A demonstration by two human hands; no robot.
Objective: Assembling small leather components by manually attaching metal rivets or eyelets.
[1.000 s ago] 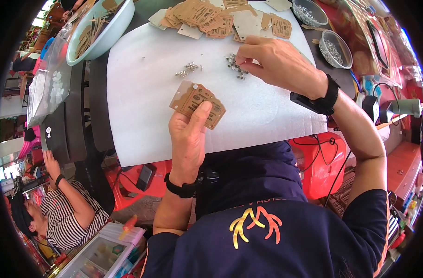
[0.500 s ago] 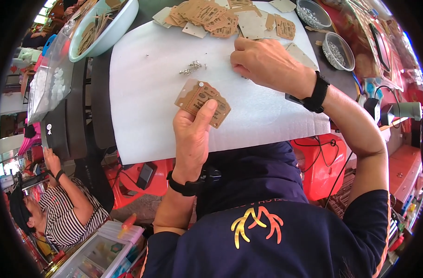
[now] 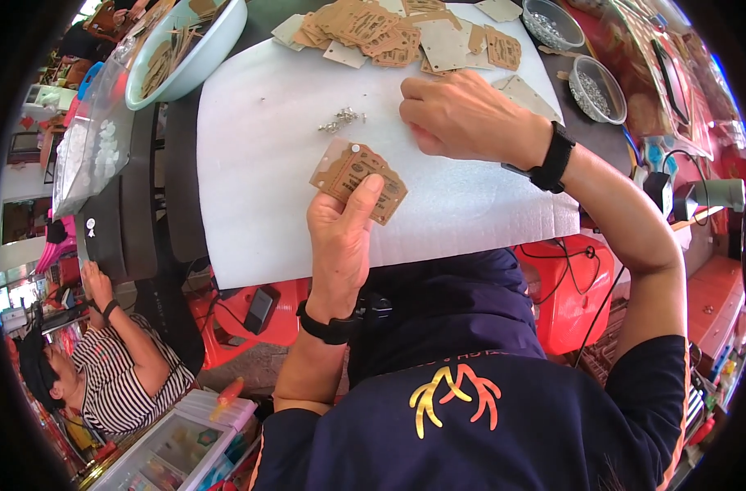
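My left hand (image 3: 340, 250) pinches a brown printed card (image 3: 385, 190) between thumb and fingers, above the white foam sheet (image 3: 258, 196). A clear plastic piece (image 3: 328, 162) overlaps the card's left side, and a small round stud (image 3: 356, 148) sits at its top corner. Farther right, my right hand (image 3: 471, 119) is curled with its fingers drawn together over the sheet; whatever is in the fingertips is hidden. Just beyond the card lies a small heap of shiny metal studs (image 3: 340, 120).
Brown and grey cards (image 3: 365, 29) are piled at the far edge. Two clear bowls of metal parts (image 3: 592, 94) stand far right. Far left are a pale blue basin (image 3: 189, 61) with card scraps and a clear plastic bag (image 3: 95, 155). Another person (image 3: 128, 360) sits at the left.
My right hand has shifted slightly left and nearer, away from the card pile. The left hand keeps the card in almost the same place.
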